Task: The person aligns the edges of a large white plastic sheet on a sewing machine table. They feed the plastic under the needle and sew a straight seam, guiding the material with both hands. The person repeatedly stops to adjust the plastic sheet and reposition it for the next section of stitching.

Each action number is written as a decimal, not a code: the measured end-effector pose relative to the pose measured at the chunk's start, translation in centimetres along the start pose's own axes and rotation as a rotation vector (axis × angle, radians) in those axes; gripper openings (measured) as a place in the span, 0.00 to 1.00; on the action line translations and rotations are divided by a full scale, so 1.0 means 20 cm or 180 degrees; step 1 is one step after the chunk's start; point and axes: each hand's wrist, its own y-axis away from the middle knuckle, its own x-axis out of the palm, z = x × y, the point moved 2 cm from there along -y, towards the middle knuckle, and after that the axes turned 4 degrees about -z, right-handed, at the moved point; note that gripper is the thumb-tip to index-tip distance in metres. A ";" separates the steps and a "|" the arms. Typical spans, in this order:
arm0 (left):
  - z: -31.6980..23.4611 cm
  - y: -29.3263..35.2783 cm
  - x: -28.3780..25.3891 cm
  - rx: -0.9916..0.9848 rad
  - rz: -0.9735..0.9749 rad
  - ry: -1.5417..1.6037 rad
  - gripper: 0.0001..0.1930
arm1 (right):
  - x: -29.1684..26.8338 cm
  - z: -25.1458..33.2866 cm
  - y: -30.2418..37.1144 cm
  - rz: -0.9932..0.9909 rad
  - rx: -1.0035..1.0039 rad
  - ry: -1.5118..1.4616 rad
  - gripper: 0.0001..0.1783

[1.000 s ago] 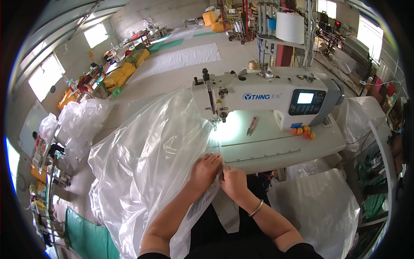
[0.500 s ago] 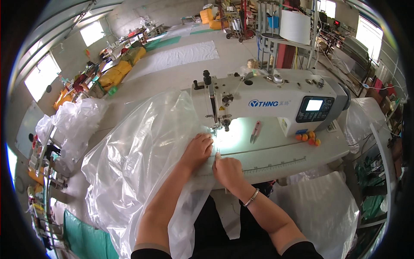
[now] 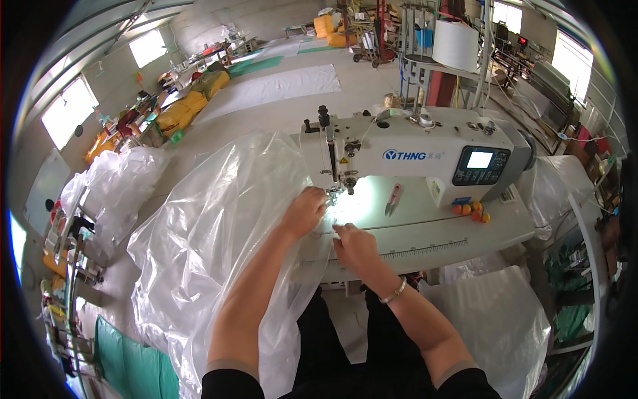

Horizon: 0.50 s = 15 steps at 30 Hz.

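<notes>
A large sheet of clear plastic film (image 3: 199, 219) spreads over the left side of a white sewing machine (image 3: 412, 149) and hangs down past the table edge. My left hand (image 3: 306, 211) lies on the film just left of the presser foot (image 3: 334, 194), fingers bent and close together on it. Nearer to me, my right hand (image 3: 355, 246) pinches the film's right edge between thumb and forefinger, in line with the needle. The exact fold under the fingertips is washed out by the machine's bright lamp.
Thread snips (image 3: 393, 199) lie right of the needle on the machine table (image 3: 425, 233). Small orange-red balls (image 3: 475, 209) sit by the machine's base. More clear film (image 3: 492, 326) hangs at the right. A white thread cone (image 3: 455, 45) stands behind on a rack.
Both hands have moved a little forward, toward the presser foot, along with the film's edge. The whole view has shifted slightly.
</notes>
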 end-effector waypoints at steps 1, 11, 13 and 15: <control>-0.01 0.04 0.00 0.0113 0.0046 0.0004 0.11 | 0.00 0.03 0.05 -0.0060 -0.0557 -0.0017 0.14; -0.12 0.21 0.03 0.0123 0.0244 -0.0363 0.13 | -0.01 0.12 0.19 0.0907 -0.2142 0.0243 0.11; -0.15 0.23 0.04 0.0088 0.0184 -0.0453 0.16 | -0.03 0.06 0.23 0.0938 -0.2102 0.0233 0.06; -0.21 0.24 0.03 0.0028 0.0292 -0.0546 0.19 | -0.03 -0.02 0.32 0.0640 -0.2059 -0.0040 0.03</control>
